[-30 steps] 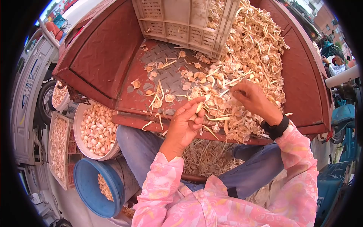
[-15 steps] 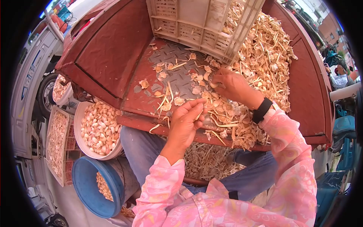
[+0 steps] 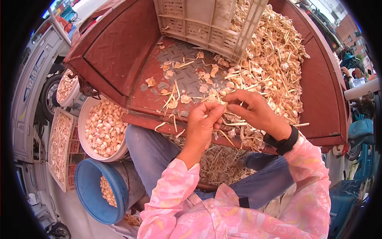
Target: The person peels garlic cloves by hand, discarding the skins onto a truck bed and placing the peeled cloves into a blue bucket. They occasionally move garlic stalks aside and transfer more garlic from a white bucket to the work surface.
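We are pinching a pale piece, apparently garlic, in our left hand's narrow grip. Our right hand is now arriving from the garlic heap towards two o'clock, so both seem to be working one piece; whether the right is gripping, we cannot tell. A crate is resting at twelve o'clock, a white bucket standing at nine.

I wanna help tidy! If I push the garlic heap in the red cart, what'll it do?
The garlic heap would probably slide apart: its pieces lie loose. Its papery skins look light; long thin stalks might tangle.
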Demonstrator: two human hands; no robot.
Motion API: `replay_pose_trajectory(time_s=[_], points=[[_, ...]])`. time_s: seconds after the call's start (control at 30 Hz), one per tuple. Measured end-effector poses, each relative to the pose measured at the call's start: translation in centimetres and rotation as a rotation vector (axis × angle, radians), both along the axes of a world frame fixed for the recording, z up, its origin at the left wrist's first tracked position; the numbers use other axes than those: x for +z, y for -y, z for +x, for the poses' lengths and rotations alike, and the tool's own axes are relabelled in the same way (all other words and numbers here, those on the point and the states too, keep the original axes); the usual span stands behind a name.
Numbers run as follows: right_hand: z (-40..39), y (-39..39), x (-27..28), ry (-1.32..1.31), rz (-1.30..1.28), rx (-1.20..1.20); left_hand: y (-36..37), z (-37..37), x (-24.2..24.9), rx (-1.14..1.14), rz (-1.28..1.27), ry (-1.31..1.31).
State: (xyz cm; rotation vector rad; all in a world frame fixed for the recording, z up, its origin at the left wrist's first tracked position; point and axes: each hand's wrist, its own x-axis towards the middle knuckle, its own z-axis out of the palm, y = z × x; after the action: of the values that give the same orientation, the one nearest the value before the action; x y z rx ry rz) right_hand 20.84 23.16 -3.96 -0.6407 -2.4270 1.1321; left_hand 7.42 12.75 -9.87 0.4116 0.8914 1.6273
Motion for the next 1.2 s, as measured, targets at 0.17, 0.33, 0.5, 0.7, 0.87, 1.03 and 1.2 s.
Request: replay_pose_trajectory(time_s=[0.17, 0.33, 0.5, 0.7, 0.87, 1.03, 1.2], points=[[0.8, 0.0, 0.4, 0.055, 0.374, 0.184, 0.7, 0.3, 0.1, 0.015, -0.028, -0.323], [0.4, 1.3, 1.1, 0.273, 0.648, 0.065, 1.1, 0.4, -0.1, 0.011, -0.019, -0.509], [0.1, -2.6, 0.6, 0.76, 0.655, -0.194, 2.2, -0.5, 1.4, -0.062, 0.009, 0.115], [-2.4, -5.3, -2.5, 0.422, 0.628, 0.017, 1.7, -2.2, -0.3, -0.102, -0.022, 0.565], [-4.4, -5.6, -3.6, 0.311, 0.536, -0.105, 1.7, -3.1, -0.5, -0.063, -0.037, 0.465], [-6.6, -9.5, -4.5, 0.3, 0.651, 0.024, 1.3, -3.4, 0.4, -0.039, -0.052, 0.291], [-5.8, -9.4, -4.6, 0.341, 0.57, 0.005, 1.4, -4.5, 0.7, 0.053, -0.087, 0.124]])
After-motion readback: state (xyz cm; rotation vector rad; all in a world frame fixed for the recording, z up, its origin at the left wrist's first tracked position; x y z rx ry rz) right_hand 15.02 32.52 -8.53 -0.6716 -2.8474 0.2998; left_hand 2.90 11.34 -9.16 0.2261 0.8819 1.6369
